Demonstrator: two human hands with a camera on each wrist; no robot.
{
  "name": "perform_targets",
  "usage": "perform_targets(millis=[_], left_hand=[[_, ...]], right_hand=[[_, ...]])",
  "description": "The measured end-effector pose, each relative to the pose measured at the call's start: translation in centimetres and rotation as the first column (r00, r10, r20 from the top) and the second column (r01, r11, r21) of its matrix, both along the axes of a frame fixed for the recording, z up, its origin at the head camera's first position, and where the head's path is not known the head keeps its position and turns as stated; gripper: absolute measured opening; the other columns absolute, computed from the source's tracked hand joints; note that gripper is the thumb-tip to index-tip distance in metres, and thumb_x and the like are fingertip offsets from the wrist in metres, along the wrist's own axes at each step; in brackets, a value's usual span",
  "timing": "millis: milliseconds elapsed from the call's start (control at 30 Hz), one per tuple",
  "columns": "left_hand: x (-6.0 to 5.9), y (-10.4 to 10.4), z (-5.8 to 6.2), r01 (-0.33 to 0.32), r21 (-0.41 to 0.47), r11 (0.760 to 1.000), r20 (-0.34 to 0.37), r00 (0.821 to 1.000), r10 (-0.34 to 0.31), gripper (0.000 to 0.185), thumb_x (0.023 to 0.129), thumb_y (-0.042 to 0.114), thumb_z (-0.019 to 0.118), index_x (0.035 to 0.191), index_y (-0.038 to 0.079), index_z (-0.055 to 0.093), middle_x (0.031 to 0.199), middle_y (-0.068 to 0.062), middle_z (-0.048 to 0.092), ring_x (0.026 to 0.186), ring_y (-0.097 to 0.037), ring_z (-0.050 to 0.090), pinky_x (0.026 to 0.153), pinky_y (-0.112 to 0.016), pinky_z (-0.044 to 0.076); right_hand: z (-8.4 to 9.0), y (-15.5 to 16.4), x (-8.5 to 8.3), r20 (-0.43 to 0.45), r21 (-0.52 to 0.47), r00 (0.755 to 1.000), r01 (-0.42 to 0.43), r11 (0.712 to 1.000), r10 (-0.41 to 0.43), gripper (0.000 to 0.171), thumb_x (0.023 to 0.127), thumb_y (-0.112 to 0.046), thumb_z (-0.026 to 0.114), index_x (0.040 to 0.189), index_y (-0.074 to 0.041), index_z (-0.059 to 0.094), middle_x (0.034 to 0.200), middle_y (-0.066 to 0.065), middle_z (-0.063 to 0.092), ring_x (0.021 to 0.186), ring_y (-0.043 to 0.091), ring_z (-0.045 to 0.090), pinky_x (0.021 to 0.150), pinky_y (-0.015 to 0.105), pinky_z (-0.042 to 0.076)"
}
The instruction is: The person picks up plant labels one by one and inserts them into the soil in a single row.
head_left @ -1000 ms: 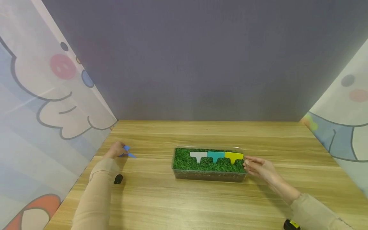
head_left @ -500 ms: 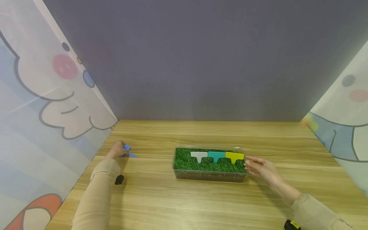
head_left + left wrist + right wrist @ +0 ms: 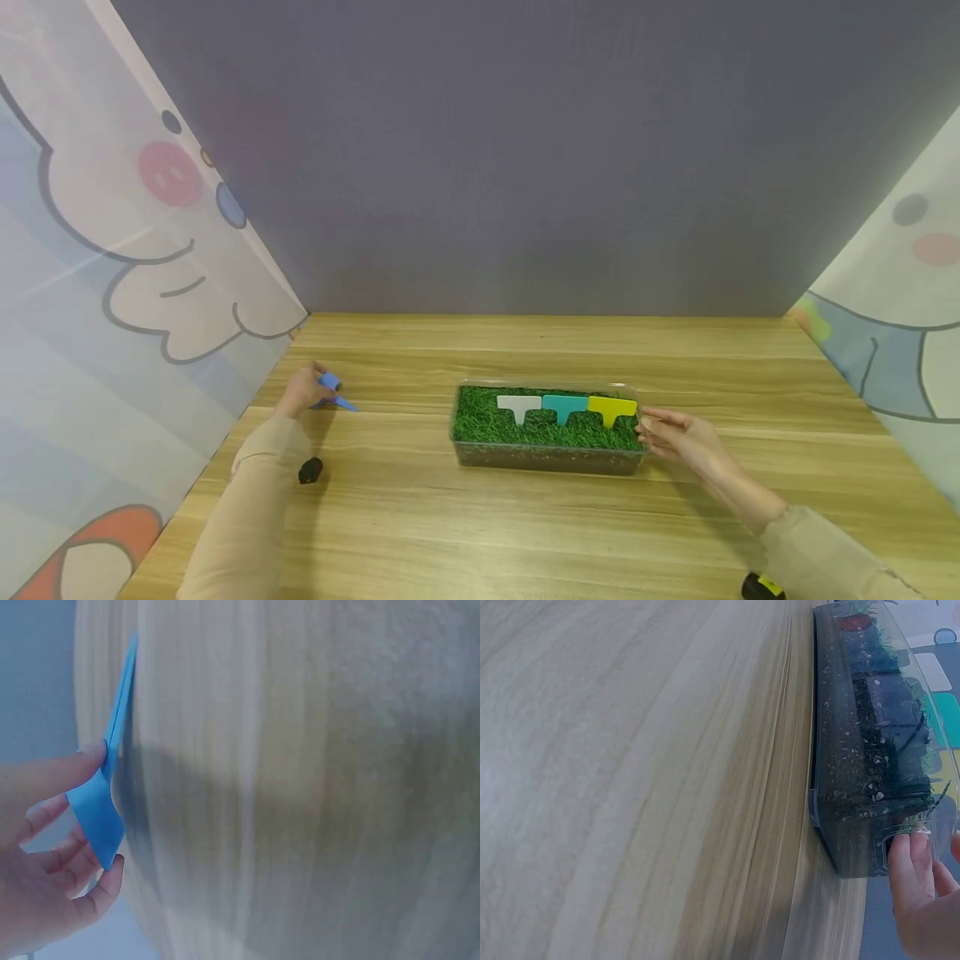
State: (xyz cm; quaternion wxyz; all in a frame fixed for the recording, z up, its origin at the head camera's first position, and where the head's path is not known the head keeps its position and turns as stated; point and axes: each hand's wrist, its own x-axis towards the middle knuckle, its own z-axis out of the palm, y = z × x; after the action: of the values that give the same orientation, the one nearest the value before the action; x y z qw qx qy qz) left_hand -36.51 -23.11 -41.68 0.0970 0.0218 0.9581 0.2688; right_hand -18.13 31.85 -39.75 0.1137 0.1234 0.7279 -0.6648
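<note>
At the left of the table my left hand (image 3: 302, 390) pinches a blue T-shaped plant label (image 3: 329, 382). In the left wrist view the thumb lies near the stem of the blue label (image 3: 101, 814), and fingertips touch its wide head. A clear planter box (image 3: 547, 458) with dark soil and green grass (image 3: 480, 417) stands mid-table. White (image 3: 518, 403), teal (image 3: 564, 405) and yellow (image 3: 612, 407) plant labels stand upright in a row in the grass. My right hand (image 3: 688, 439) grips the box's right end, its fingers at an opening in the end wall (image 3: 862, 851).
A small black object (image 3: 310, 470) lies beside the left forearm. Another black object with a yellow patch (image 3: 762, 587) is partly visible by the right sleeve. A grey wall (image 3: 540, 167) closes off the back of the wooden table (image 3: 420, 533), with cartoon-printed panels on both sides.
The left hand and the blue label have shifted very slightly, the label's head a touch higher. The right hand and the planter box have kept their places.
</note>
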Motion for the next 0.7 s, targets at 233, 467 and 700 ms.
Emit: perform_targets(millis=[233, 467, 700], left_hand=[[0.3, 0.1, 0.9, 0.048, 0.026, 0.999, -0.064, 0.997, -0.046, 0.047, 0.076, 0.001, 0.065, 0.112, -0.015, 0.038, 0.102, -0.038, 0.049, 0.088, -0.045, 0.054, 0.074, -0.046, 0.048], [0.9, 0.4, 2.0, 0.1, 0.038, 0.994, -0.117, 0.989, -0.095, 0.038, 0.077, -0.001, 0.063, 0.108, -0.014, 0.047, 0.096, -0.034, 0.054, 0.081, -0.041, 0.056, 0.067, -0.042, 0.05], [1.0, 0.6, 2.3, 0.131, 0.091, 0.987, -0.15, 0.982, -0.117, 0.031, 0.081, 0.001, 0.06, 0.108, -0.012, 0.052, 0.098, -0.032, 0.055, 0.089, -0.043, 0.054, 0.07, -0.043, 0.05]], right_hand=[[-0.1, 0.0, -0.1, -0.002, 0.011, 1.0, 0.002, 1.0, -0.002, 0.064, 0.085, -0.026, 0.058, 0.132, 0.007, 0.031, 0.106, 0.006, 0.061, 0.088, 0.008, 0.06, 0.079, 0.023, 0.048], [-0.1, 0.0, -0.1, -0.004, 0.012, 1.0, 0.004, 1.0, -0.004, 0.065, 0.085, -0.027, 0.059, 0.132, 0.007, 0.031, 0.104, 0.004, 0.062, 0.087, 0.007, 0.06, 0.079, 0.023, 0.048], [-0.2, 0.0, -0.1, -0.009, 0.002, 1.0, 0.006, 1.0, -0.006, 0.064, 0.085, -0.026, 0.059, 0.132, 0.007, 0.031, 0.103, 0.003, 0.062, 0.086, 0.007, 0.06, 0.079, 0.023, 0.048]])
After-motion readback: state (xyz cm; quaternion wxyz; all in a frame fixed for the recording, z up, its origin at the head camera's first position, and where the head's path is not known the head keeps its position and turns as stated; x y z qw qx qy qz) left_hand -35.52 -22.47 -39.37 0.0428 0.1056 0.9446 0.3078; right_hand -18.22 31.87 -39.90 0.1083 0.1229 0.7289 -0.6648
